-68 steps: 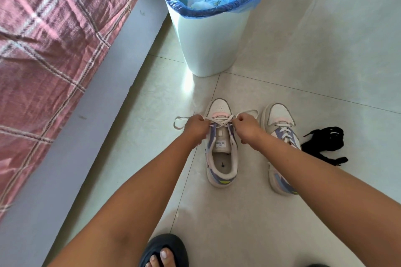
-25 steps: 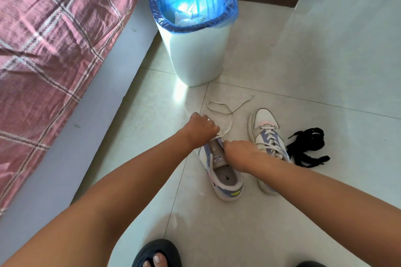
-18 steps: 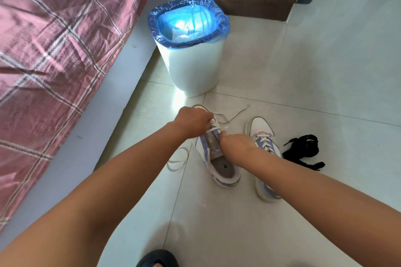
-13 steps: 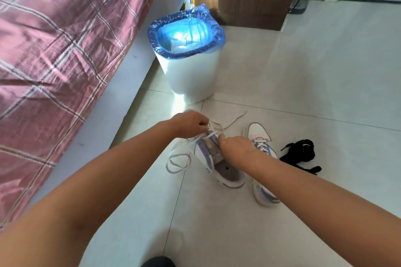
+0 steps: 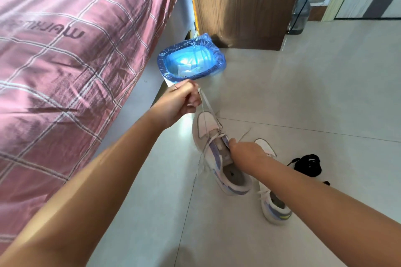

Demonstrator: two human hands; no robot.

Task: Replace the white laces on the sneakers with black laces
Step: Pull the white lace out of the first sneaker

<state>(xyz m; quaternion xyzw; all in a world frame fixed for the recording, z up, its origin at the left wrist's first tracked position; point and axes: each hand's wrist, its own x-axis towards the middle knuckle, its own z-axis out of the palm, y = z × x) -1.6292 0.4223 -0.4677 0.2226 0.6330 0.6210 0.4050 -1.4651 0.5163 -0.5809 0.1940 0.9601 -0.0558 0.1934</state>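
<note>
Blue plastic liner [image 5: 213, 67] folded over the rim of a white bin [image 5: 168, 83]; inside, crumpled white paper or tissue [image 5: 187, 68] low in the bag, too blurred to name further. Landmark: this bin.

Just in front of the bin, left hand [image 5: 181, 102] raised off the floor, fingers curled tight around a white lace [image 5: 207, 105]. Lace stretched taut from that fist down to the near sneaker [image 5: 219, 156], with a second strand trailing past the shoe's left side toward the floor. Sneaker white with lilac panels, toe pointing toward the bin, heel toward the viewer, tilted a little onto its side; only the lowest eyelets visibly threaded.

Nearer than the bin and slightly right, right hand [image 5: 247, 154] on the sneaker's tongue and collar, fingers bent down over the opening, gripping the shoe. Exact pinch hidden behind the knuckles.

Right of that, second sneaker [image 5: 273, 201] on the floor tiles [image 5: 303, 97], partly covered by the right forearm, white lacing visible near its middle.

Farther right from the bin, black laces [image 5: 307, 165] bunched in a loose heap on the floor, apart from both shoes.

Left of the bin, pink checked bedspread [image 5: 65, 60]; behind the bin, wooden cabinet [image 5: 245, 2].
</note>
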